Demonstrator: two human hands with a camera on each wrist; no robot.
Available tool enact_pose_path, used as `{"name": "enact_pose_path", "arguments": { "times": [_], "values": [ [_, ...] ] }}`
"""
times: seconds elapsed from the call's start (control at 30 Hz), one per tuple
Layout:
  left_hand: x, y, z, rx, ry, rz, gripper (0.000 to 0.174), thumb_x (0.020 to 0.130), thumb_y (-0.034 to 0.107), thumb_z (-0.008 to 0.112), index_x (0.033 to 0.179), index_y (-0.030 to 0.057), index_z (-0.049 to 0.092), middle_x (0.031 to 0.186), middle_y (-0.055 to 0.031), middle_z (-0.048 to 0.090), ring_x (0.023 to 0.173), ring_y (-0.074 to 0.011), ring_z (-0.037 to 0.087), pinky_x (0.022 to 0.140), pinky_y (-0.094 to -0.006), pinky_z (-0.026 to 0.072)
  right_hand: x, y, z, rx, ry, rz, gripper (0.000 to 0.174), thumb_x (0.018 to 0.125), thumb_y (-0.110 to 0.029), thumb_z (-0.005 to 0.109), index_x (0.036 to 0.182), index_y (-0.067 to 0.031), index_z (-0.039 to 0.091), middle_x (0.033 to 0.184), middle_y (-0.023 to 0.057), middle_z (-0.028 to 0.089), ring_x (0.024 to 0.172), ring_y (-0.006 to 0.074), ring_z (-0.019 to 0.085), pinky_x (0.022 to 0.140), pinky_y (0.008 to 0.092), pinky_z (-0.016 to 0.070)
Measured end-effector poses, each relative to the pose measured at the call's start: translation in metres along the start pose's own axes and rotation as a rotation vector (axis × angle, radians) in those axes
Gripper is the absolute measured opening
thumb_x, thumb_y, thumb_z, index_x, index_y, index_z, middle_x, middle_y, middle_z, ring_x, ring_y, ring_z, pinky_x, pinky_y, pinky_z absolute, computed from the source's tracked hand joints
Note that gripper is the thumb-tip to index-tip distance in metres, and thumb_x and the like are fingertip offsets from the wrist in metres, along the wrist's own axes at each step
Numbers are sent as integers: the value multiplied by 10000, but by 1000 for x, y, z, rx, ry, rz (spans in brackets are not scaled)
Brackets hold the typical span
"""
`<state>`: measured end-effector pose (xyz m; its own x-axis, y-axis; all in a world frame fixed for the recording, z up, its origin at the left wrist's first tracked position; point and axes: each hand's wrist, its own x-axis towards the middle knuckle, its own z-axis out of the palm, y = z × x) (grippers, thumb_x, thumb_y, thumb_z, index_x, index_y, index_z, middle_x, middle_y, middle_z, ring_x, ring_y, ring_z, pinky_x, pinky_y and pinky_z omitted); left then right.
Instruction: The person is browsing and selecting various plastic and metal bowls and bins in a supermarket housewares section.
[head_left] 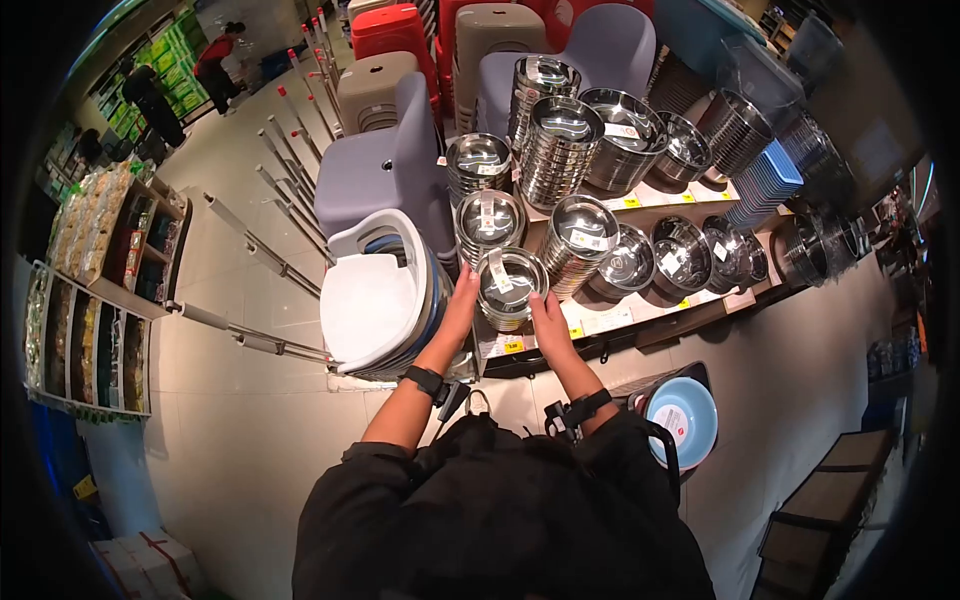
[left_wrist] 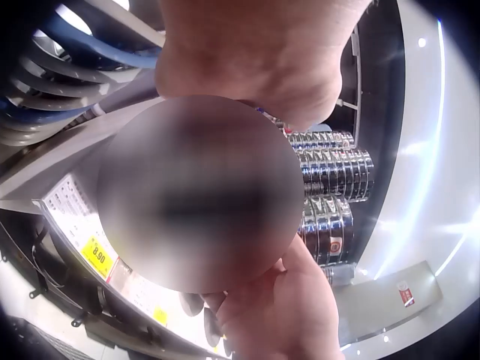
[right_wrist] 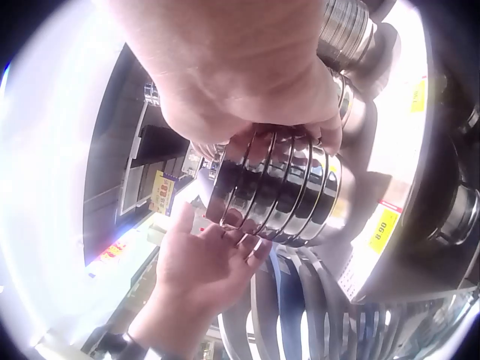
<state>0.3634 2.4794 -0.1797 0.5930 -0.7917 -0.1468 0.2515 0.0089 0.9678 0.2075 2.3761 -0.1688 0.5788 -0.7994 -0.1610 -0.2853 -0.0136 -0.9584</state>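
Right hand (head_left: 550, 322): fingers curled over the rims of the stack of steel bowls (head_left: 510, 288), gripping it at 4 o'clock. Left hand (head_left: 462, 300): fingers fairly straight, pressed against the stack at 9 o'clock. The stack sits at the shelf (head_left: 640, 315) front edge, with a yellow price tag (head_left: 513, 346) at 6 o'clock. White plastic stools (head_left: 372, 300) stand further out at 9 o'clock.
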Motion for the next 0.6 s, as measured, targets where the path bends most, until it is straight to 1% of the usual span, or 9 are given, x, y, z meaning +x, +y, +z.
{"name": "enact_pose_path", "arguments": {
  "times": [0.07,0.13,0.17,0.27,0.33,0.4,0.47,0.53,0.6],
  "values": [
    [5,-2,5,7,-33,10,717,1008,429,406,1501,-22,145,1541,-202,230,1431,-259,220,1152,-318,157,-2,-5,1,-63,-7,10,517,991,-384,440,1314,20,461,1233,207,582,1157,303,542,972,365,397],
    [8,-7,6,53,-37,78,700,1006,386,425,1499,-26,149,1529,-224,245,1427,-277,224,1149,-329,165,-9,-15,1,-268,84,-52,446,990,-399,417,1185,-14,526,1040,220,633,998,374,594,887,416,430],
    [8,-9,4,76,-55,94,674,1008,351,426,1495,-30,155,1524,-234,245,1425,-289,225,1149,-340,172,-10,-19,-1,-314,82,-60,427,982,-414,392,1074,-23,536,1006,252,611,941,455,574,823,488,440],
    [3,-18,2,159,-20,128,622,1021,299,417,1499,-6,163,1500,-166,291,1384,-235,269,1132,-326,193,-10,-29,-3,-434,86,-50,403,987,-396,389,1014,-19,529,983,249,616,921,457,579,809,499,440],
    [-1,-13,2,207,-8,167,622,1020,305,418,1492,-17,173,1491,-176,299,1383,-245,272,1133,-329,191,-5,-31,-3,-435,71,-22,394,990,-388,384,997,-20,525,994,252,612,929,458,575,808,503,439],
    [-7,-9,0,232,-24,145,662,1010,341,412,1489,-29,145,1520,-254,227,1425,-323,217,1149,-361,178,-5,-29,-5,-446,50,-88,399,993,-401,390,1098,-45,537,989,252,623,958,461,571,820,495,442],
    [-4,-12,-3,218,-31,146,670,1007,353,418,1484,-37,157,1521,-256,224,1425,-332,217,1149,-369,180,-7,-31,-9,-444,55,-122,397,988,-404,402,1127,-54,529,977,232,631,944,459,578,809,499,444],
    [-2,-5,-3,312,-28,140,677,1001,364,429,1477,-45,178,1516,-261,230,1422,-347,223,1151,-379,184,-17,-55,-20,-486,-3,-72,414,973,-413,431,987,-23,570,944,228,629,930,435,587,795,488,451],
    [-4,22,3,587,89,291,663,984,343,458,1459,-57,225,1484,-274,280,1394,-371,271,1148,-404,203,-28,-74,-45,-515,-20,-60,420,962,-431,451,968,-38,599,902,213,642,908,424,599,777,484,459]
  ]
}}
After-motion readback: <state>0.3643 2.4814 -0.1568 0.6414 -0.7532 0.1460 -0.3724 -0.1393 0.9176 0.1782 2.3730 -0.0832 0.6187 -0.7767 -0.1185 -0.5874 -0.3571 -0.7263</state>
